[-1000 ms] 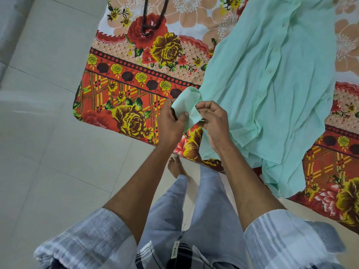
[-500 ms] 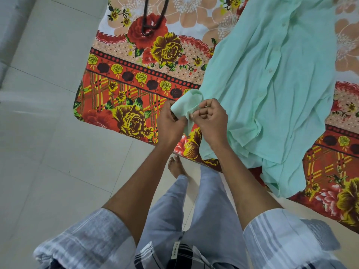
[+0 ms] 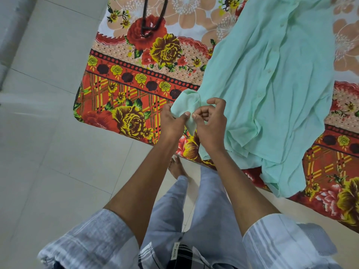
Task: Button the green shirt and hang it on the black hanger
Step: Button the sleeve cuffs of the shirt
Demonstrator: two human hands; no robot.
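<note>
One green shirt (image 3: 272,78) lies spread front-up on a floral bedsheet (image 3: 136,98), its body running from the top right of the view down toward the near edge of the bed, where its hem hangs slightly over. Along the placket a line of small pale buttons shows, and at least four can be counted, though the fabric folds hide any others. One black hanger (image 3: 153,18) rests on the same sheet at the top of the view, well apart from the shirt to its left; only its lower loop is visible, the rest being cut off by the frame. Two hands are in view, both working on one sleeve cuff (image 3: 184,107) lifted off the sheet at the shirt's left side. The left hand (image 3: 172,123) holds the cuff from the left, thumb pressed on the cloth. The right hand (image 3: 210,121) has its fingers curled, and its thumb and forefinger pinch the cuff edge right beside the left thumb; the two hands touch there. Whether the cuff button is through its hole cannot be told. Below the hands are the person's two forearms, rolled striped sleeves, grey trousers (image 3: 194,200) and one bare foot (image 3: 175,167) on the pale tiled floor (image 3: 48,152).
</note>
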